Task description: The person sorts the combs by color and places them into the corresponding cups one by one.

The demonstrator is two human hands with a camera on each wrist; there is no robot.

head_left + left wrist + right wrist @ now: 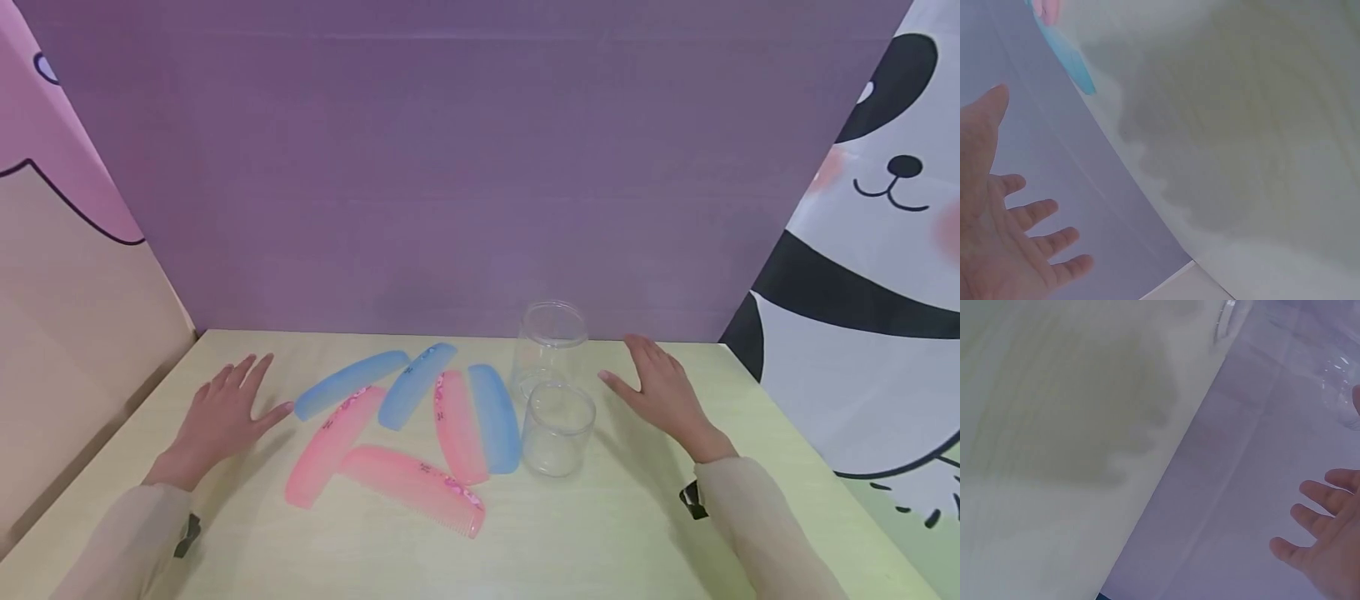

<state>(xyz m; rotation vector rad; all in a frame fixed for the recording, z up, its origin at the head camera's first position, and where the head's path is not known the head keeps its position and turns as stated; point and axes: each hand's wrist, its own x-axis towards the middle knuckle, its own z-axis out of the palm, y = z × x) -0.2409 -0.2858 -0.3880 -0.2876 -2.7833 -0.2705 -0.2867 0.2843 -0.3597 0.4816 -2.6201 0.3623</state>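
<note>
In the head view my left hand point(225, 412) hovers over the left side of the table, fingers spread and holding nothing. Its thumb is near the end of a blue comb point(351, 383). Two more blue combs, one in the middle point(415, 390) and one farther right point(495, 421), lie among three pink combs: a left one point(333, 450), a front one point(416, 483) and an upright-lying one point(459, 429). Beside them stand two clear round containers, a rear one point(551, 358) and a front one point(558, 446). Right of these, my right hand point(663, 396) is empty, its fingers extended.
The pale wooden table point(600, 550) ends at a purple backdrop point(480, 167). A panda-printed panel point(885, 292) borders the right side, and a pink and beige panel point(67, 292) the left. Both wrists carry small dark devices below the sleeves.
</note>
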